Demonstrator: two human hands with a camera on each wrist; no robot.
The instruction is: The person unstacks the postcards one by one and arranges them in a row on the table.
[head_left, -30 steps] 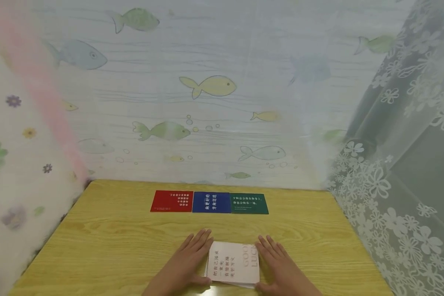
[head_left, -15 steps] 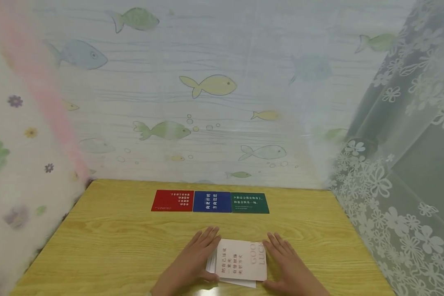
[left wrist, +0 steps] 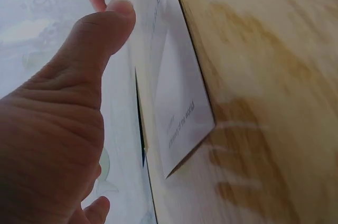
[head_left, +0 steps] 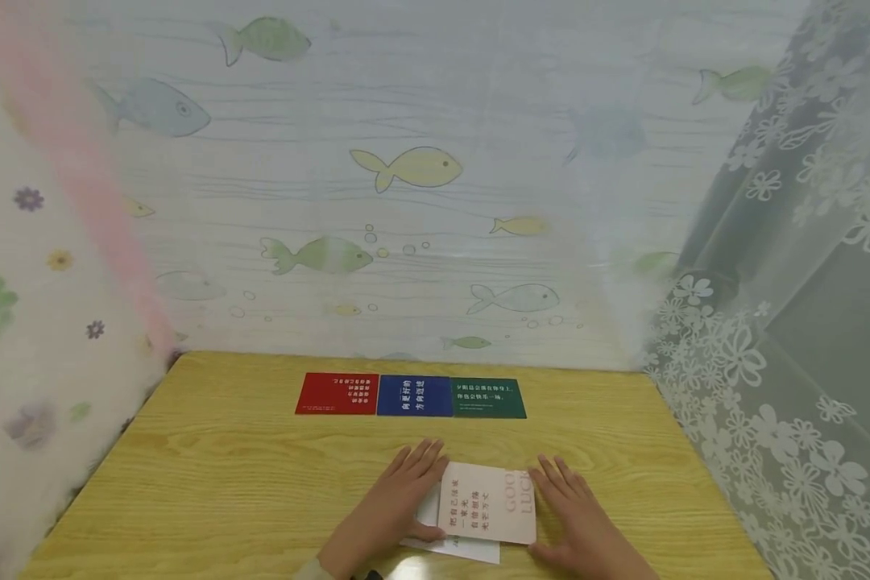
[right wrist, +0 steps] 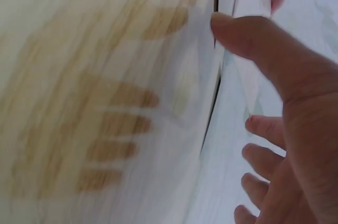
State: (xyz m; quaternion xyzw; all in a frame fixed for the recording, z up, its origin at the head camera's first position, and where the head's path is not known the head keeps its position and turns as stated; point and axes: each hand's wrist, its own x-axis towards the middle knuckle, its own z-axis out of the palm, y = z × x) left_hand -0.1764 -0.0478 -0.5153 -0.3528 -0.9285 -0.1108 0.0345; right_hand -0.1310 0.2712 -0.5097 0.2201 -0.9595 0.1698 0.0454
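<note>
A pale pink card (head_left: 487, 506) with "GOOD LUCK" lettering and a column of characters is held between the two hands, raised slightly above a white card (head_left: 471, 549). At its left short edge my left hand (head_left: 399, 499) grips the corners between thumb and fingertips. My right hand (head_left: 576, 511) holds the opposite edge likewise, thumb at the near corner and index finger at the far one. In the left wrist view, the thumb (left wrist: 100, 34) stands above the white card (left wrist: 182, 113), which has small printing. The pink card's face shows only partly in the wrist views.
A red card (head_left: 337, 394), a blue card (head_left: 415, 395) and a green card (head_left: 489, 398) lie side by side near the far edge of the yellow wood-grain table (head_left: 217, 467). Behind hangs a fish-print curtain (head_left: 420, 266); lace curtain (head_left: 747, 403) borders the right side.
Both hands have moved right and a little away with the pink card, sliding it off the white card beneath, which now shows more at the left and near side. The row of cards has not moved.
</note>
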